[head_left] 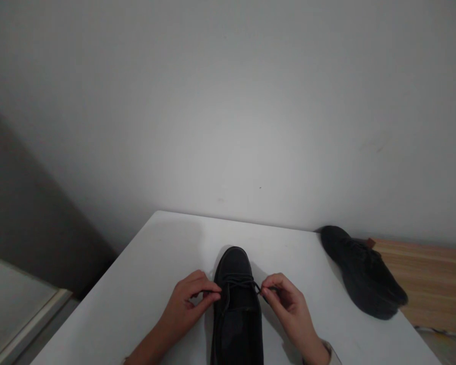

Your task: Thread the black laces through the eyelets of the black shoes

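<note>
Dark matte shoe [237,314] sits right at the bottom edge, toe pointing away, soft-looking upper with a rounded toe, standing on a smooth white table [155,263]. The thin dark lace [237,284] runs across the top of it. Left hand [186,301] has thumb and forefinger pinched tight on the lace's left end, other fingers curled, wrist low on the table. Right hand [289,304] mirrors it, pinched on the right end (a pale cuff shows at that wrist). The other shoe [363,274], same dark stuff, lies well apart at the table's right edge, by a wood top [433,284].
</note>
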Available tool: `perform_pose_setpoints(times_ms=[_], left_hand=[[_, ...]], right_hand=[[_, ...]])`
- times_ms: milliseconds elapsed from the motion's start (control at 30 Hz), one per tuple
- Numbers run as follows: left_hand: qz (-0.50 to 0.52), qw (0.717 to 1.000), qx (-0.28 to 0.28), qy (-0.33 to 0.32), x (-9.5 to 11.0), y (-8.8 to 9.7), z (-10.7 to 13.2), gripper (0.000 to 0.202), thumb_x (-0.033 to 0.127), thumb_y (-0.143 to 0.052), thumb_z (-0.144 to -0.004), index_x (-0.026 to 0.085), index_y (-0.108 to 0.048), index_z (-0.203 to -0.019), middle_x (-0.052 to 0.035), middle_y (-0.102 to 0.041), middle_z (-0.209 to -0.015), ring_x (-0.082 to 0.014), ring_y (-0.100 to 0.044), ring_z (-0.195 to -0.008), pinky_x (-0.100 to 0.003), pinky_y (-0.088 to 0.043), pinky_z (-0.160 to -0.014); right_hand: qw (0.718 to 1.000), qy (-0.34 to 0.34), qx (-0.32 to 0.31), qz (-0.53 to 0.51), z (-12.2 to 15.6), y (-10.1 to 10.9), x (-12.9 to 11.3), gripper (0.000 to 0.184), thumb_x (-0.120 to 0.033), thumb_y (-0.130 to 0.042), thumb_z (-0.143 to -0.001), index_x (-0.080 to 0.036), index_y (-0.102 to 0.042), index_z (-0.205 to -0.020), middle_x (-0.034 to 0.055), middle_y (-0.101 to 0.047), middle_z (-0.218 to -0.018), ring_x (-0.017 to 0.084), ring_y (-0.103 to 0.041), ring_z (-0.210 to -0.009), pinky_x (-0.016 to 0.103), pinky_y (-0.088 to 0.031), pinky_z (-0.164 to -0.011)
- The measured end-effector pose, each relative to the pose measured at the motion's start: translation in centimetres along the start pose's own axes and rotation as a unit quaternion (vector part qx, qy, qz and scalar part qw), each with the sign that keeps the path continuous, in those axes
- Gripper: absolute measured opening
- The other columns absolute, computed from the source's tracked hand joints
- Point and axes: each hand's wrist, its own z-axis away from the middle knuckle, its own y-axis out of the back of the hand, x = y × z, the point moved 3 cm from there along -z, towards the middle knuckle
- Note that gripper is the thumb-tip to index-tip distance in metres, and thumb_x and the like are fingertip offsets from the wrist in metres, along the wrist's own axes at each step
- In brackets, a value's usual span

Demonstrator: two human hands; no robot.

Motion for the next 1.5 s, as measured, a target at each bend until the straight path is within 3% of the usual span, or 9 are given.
perform_pose_setpoints(times_ms=[300, 633, 933, 1133, 1367, 1500], left_hand=[[-0.011, 1.0, -0.022, -0.009, 0.2, 0.0, 0.4, 0.015, 0.024, -0.059, -0.094, 0.02, -0.074, -0.093, -0.0047, -0.068, -0.076, -0.0155, -0.061, -0.07, -0.025, -0.046, -0.063], [0.003, 1.0, -0.007, -0.017, 0.5, 0.2, 0.2, 0.017, 0.021, -0.06, -0.093, 0.024, -0.076, -0.098, -0.0059, -0.065, -0.089, -0.0174, -0.064, -0.084, -0.029, -0.054, -0.075], [0.017, 1.0, 0.014, -0.009, 0.7, -0.2, 0.3, 0.004, 0.018, -0.068, -0.088, 0.021, -0.071, -0.086, -0.0027, -0.069, -0.08, -0.0156, -0.065, -0.076, -0.026, -0.053, -0.07], [-0.027, 0.999, 0.011, -0.026, 2.1, -0.1, 0.2, 0.011, 0.017, -0.063, -0.09, 0.023, -0.073, -0.091, -0.0044, -0.069, -0.085, -0.0164, -0.065, -0.08, -0.026, -0.054, -0.072], [-0.093, 0.995, -0.016, -0.019, 3.8, 0.2, -0.2, 0.014, 0.018, -0.057, -0.093, 0.022, -0.071, -0.092, -0.0054, -0.07, -0.086, -0.0181, -0.066, -0.082, -0.028, -0.055, -0.073], [-0.14, 0.989, -0.049, -0.004, 4.4, 0.0, -0.5, 0.019, 0.016, -0.053, -0.093, 0.022, -0.07, -0.098, -0.0055, -0.071, -0.087, -0.0193, -0.066, -0.083, -0.029, -0.054, -0.075]], right_hand=[[0.999, 0.012, -0.024, 0.017, 0.2, -0.2, 0.0, 0.024, -0.043, -0.06, -0.092, -0.019, -0.063, -0.087, 0.0031, -0.06, -0.078, 0.017, -0.056, -0.072, 0.026, -0.044, -0.061], [1.0, 0.003, 0.001, 0.022, 0.1, -0.3, -0.4, 0.025, -0.043, -0.07, -0.084, -0.019, -0.065, -0.078, 0.0021, -0.064, -0.07, 0.017, -0.059, -0.066, 0.027, -0.046, -0.061], [0.994, 0.09, -0.044, 0.032, 0.0, -0.1, -1.7, 0.02, -0.034, -0.063, -0.092, -0.02, -0.069, -0.078, 0.0031, -0.063, -0.076, 0.018, -0.06, -0.074, 0.028, -0.046, -0.067], [0.991, 0.106, -0.078, 0.019, 0.7, -0.1, -2.6, 0.019, -0.028, -0.052, -0.098, -0.023, -0.07, -0.097, 0.0058, -0.064, -0.089, 0.019, -0.062, -0.084, 0.03, -0.048, -0.073], [0.993, 0.092, -0.043, 0.052, 0.7, -0.8, -2.4, 0.011, -0.03, -0.055, -0.096, -0.022, -0.063, -0.097, 0.0056, -0.062, -0.09, 0.02, -0.061, -0.086, 0.03, -0.05, -0.076], [0.987, 0.127, -0.041, 0.086, 1.0, -1.0, -3.6, 0.01, -0.026, -0.051, -0.098, -0.023, -0.06, -0.098, 0.0052, -0.061, -0.091, 0.019, -0.06, -0.087, 0.029, -0.05, -0.076]])
